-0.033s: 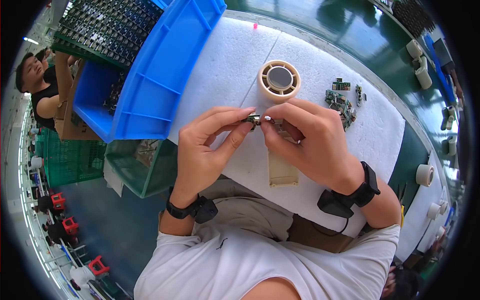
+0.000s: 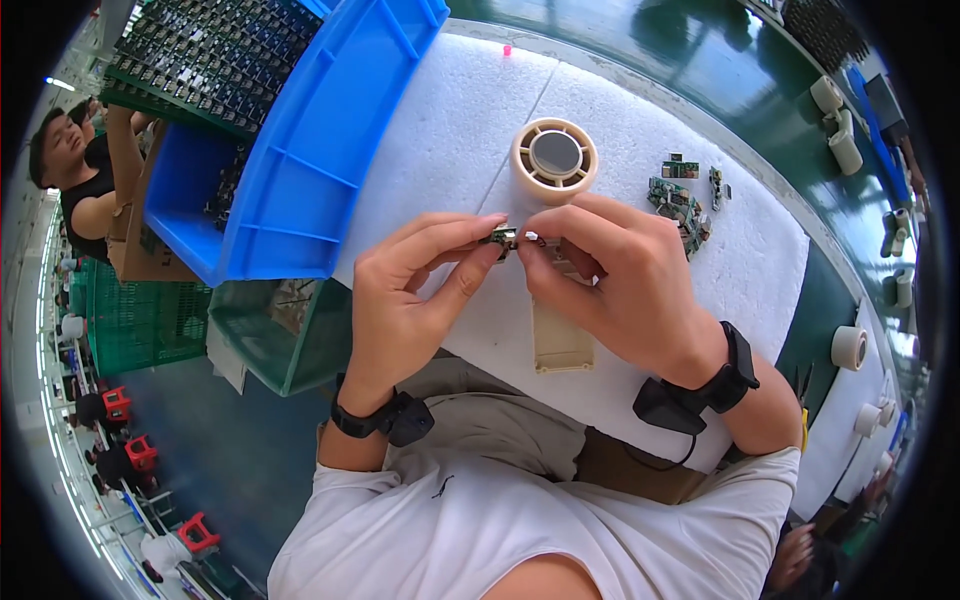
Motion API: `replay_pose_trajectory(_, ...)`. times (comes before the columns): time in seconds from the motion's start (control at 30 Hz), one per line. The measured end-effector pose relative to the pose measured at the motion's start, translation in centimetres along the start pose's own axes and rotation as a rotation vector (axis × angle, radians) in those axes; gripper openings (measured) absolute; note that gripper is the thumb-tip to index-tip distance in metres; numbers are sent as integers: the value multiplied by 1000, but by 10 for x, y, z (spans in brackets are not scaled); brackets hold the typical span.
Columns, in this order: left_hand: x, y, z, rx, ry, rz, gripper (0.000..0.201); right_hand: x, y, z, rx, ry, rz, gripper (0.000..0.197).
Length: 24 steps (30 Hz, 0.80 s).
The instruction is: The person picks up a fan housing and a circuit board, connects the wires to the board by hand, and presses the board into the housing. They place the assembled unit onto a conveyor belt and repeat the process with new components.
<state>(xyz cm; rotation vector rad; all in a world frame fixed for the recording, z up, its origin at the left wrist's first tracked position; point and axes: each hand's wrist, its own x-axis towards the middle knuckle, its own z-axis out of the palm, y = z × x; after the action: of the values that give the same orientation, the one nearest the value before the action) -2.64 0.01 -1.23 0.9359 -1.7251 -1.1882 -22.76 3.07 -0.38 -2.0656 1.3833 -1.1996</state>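
My left hand (image 2: 408, 288) has its thumb and forefinger almost closed, pinching a small green circuit board (image 2: 503, 238) by its edge. The board sits at the fingertips, in the narrow space between my two hands. My right hand (image 2: 632, 285) is closed to a pinch too, thumb against forefinger, with a little white plug (image 2: 532, 236) at the tips, right beside the board. I can't tell whether plug and board touch.

Below my right fingers, toward my body, lies a cream plastic case (image 2: 563, 342), its far end hidden by that hand. Just beyond my fingertips stands a round cream roll (image 2: 555, 158) with a grey disc in its middle. Out past my right hand lies a loose pile of circuit boards (image 2: 682, 212). All of this is on a white foam sheet (image 2: 455, 110) that stretches under both hands. Beyond my left hand is a blue bin (image 2: 312, 178), with rows of boards (image 2: 215, 60) at its far side; a green bin (image 2: 270, 335) is left of my left wrist.
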Motion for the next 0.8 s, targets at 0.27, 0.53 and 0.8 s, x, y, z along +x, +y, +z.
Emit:
replay_pose_trajectory(0.27, -2, -4, -4, -4, -7, 23, 28, 2, 4, 0, -47, 57, -113, 12)
replay_pose_trajectory(0.53, -7, -7, 5, 241, 99, 176, 31, 2, 5, 1, -6, 59, -123, 13)
replay_pose_trajectory(0.8, -14, -2, 37, 587, 324, 438, 37, -4, -9, -1, 237, 68, 165, 11)
